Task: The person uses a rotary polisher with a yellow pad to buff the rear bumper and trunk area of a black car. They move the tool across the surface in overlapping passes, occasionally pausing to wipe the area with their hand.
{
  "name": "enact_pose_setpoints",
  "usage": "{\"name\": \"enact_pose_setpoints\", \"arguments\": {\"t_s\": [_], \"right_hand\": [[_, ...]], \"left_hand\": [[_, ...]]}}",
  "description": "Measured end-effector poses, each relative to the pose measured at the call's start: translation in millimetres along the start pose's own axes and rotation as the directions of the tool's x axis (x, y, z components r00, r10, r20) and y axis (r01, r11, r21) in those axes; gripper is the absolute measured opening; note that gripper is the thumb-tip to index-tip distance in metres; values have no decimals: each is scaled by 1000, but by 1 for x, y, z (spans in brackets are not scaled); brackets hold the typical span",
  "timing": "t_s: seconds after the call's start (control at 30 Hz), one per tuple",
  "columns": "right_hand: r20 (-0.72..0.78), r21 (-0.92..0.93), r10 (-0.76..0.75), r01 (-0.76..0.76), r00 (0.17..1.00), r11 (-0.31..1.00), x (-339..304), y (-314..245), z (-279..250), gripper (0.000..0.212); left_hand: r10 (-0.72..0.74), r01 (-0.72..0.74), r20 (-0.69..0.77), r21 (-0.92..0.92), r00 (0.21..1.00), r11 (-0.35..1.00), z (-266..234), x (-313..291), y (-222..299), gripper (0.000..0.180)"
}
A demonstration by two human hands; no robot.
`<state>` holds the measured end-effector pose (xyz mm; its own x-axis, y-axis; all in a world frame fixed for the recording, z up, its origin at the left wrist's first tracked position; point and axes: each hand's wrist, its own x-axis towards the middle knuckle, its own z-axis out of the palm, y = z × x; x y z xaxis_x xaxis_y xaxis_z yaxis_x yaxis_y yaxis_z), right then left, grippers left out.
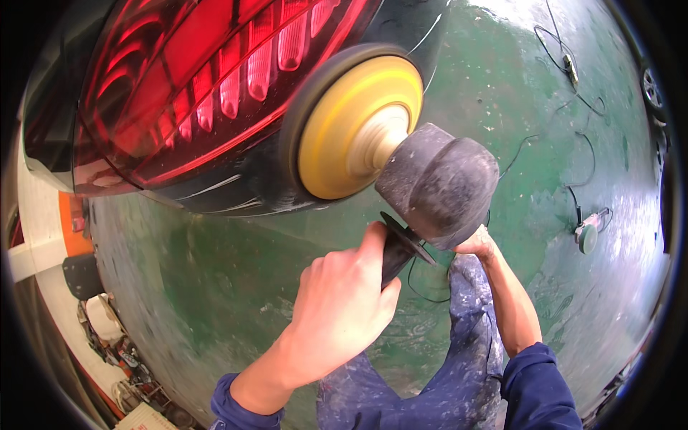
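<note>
We hold the polisher (451,185) in front of us, above the lap line, with its dark, rounded housing to the upper right of the left hand (340,301). The left hand is closed around the black side handle (396,259); the fingers lie on its near side and the thumb below. A thin black flange (409,238) sits between this grip and the housing. The right hand (476,242) is at the lower rear of the housing, which hides most of its fingers; we cannot tell how it closes or what it encloses.

From the housing, a pale hub (378,140) extends up and left to the yellow disc (321,147), so the disc lies beyond the left grip, higher and slightly to its left. The disc is tilted, its dark outer layer (290,136) facing the vehicle, and its surface appears blurred. It stands at the dark body panel (240,188), beside the red tail lamp (215,79); we cannot confirm contact, as the working face is hidden.

Below, we see the green floor (236,287). A second tool with a green disc (588,238) lies on it, well apart to the right.
</note>
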<state>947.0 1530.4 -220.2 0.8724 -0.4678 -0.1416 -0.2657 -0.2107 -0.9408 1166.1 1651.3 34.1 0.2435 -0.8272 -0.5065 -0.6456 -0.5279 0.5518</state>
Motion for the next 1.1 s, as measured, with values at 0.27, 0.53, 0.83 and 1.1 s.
{"name": "enact_pose_setpoints", "arguments": {"t_s": [0.27, 0.53, 0.83, 1.1], "right_hand": [[98, 143, 81, -94, 992, 985, -2, -29, 55, 49], [76, 212, 111, -125, 991, 969, 20, -13, -2, 46], [66, 289, 84, -99, 994, 952, -9, 33, 26, 45], [72, 312, 102, -120, 992, 943, -6, -36, 71, 53]], "left_hand": [[-130, 130, -21, 8, 991, 991, 5, -47, -35, 40], [2, -1, -71, 12, 997, 1000, -11, -12, 7, 45], [17, -20, 56, 55, 998, 998, -6, 3, 30, 39], [-156, 162, -95, 58, 983, 985, 4, -55, -34, 25]]}}
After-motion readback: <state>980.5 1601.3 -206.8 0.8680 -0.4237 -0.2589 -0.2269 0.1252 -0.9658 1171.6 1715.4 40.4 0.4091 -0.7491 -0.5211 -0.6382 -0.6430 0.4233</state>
